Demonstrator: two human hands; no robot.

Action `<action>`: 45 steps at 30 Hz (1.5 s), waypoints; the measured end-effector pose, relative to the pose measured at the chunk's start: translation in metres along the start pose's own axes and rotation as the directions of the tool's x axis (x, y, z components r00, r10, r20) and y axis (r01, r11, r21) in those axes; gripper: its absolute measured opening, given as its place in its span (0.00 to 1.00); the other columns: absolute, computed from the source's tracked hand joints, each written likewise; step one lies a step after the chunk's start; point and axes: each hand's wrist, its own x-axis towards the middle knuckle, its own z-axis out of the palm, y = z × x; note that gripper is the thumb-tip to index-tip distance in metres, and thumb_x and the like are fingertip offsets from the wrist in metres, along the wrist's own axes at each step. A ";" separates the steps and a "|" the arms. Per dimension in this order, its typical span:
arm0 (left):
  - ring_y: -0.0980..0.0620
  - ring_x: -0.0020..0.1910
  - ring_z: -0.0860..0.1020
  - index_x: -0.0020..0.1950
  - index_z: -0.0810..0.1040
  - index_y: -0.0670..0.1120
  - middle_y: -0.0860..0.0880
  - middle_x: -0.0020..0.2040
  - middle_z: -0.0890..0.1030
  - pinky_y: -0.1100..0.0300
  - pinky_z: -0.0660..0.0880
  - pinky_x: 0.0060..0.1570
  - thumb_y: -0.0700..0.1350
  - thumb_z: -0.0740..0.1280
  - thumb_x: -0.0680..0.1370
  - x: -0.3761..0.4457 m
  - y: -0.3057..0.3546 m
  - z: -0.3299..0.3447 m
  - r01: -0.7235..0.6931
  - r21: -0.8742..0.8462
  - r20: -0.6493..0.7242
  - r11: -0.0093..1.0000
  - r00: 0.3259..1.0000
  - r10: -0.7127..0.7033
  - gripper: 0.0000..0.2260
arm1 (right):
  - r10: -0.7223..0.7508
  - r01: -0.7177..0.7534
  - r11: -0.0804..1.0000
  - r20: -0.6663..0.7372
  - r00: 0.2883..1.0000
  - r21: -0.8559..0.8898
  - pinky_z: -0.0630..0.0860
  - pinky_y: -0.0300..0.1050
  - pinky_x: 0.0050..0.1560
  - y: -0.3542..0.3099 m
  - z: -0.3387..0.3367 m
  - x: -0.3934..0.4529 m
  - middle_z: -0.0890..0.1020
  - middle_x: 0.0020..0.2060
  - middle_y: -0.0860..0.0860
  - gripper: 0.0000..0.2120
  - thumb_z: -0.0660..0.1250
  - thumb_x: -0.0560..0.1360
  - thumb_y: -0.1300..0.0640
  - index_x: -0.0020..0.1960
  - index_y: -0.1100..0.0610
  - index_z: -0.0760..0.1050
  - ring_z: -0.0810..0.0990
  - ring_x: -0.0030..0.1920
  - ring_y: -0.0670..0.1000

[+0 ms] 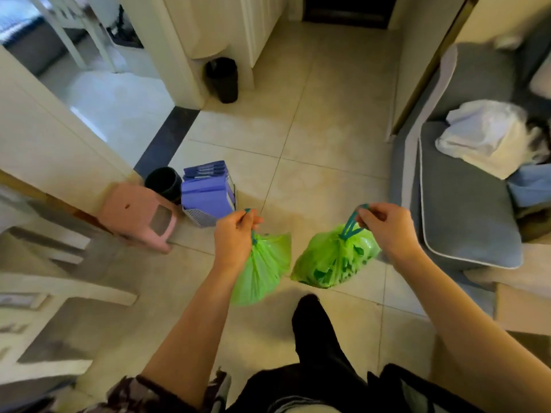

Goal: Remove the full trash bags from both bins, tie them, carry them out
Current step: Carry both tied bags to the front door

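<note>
Two green trash bags hang above the tiled floor, each gathered shut at the top by a teal drawstring. My left hand (235, 234) grips the drawstring of the left bag (262, 266). My right hand (387, 226) pinches the drawstring loop of the right bag (334, 260), which shows dark scraps through the plastic. A small black bin (164, 182) stands by the wall at the left with a dark interior. A taller black bin (223, 79) stands farther off beside a white cabinet.
A pink stool (140, 216) and a grey basket of purple packs (207, 193) sit beside the small bin. A grey sofa (465, 198) with piled cloth lines the right. A dark doorway (348, 8) lies ahead across beige tiles. My dark-trousered leg (316, 329) steps forward.
</note>
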 end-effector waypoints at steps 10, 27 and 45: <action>0.58 0.38 0.81 0.44 0.80 0.45 0.57 0.36 0.82 0.46 0.78 0.54 0.42 0.64 0.79 0.215 0.086 0.070 -0.052 0.008 -0.011 0.999 0.999 0.052 0.07 | -0.061 0.057 0.997 0.094 0.994 0.052 0.80 0.51 0.52 -0.085 0.004 0.222 0.84 0.35 0.46 0.10 0.67 0.75 0.58 0.37 0.47 0.79 0.83 0.41 0.51; 0.56 0.42 0.82 0.45 0.81 0.45 0.54 0.38 0.83 0.62 0.77 0.47 0.43 0.64 0.79 0.584 0.223 0.208 -0.011 0.024 0.169 1.000 0.986 0.007 0.07 | 0.009 -0.002 0.990 -0.052 0.999 0.142 0.79 0.51 0.54 -0.208 0.013 0.616 0.84 0.35 0.50 0.07 0.67 0.75 0.61 0.40 0.55 0.81 0.83 0.40 0.51; 0.52 0.40 0.83 0.38 0.81 0.55 0.53 0.37 0.85 0.49 0.79 0.53 0.44 0.66 0.76 0.974 0.372 0.390 0.019 -0.048 0.008 0.999 1.000 -0.018 0.10 | -0.063 0.063 0.984 0.000 0.998 0.169 0.79 0.50 0.51 -0.323 -0.036 1.074 0.83 0.34 0.49 0.12 0.66 0.75 0.63 0.36 0.51 0.79 0.82 0.39 0.50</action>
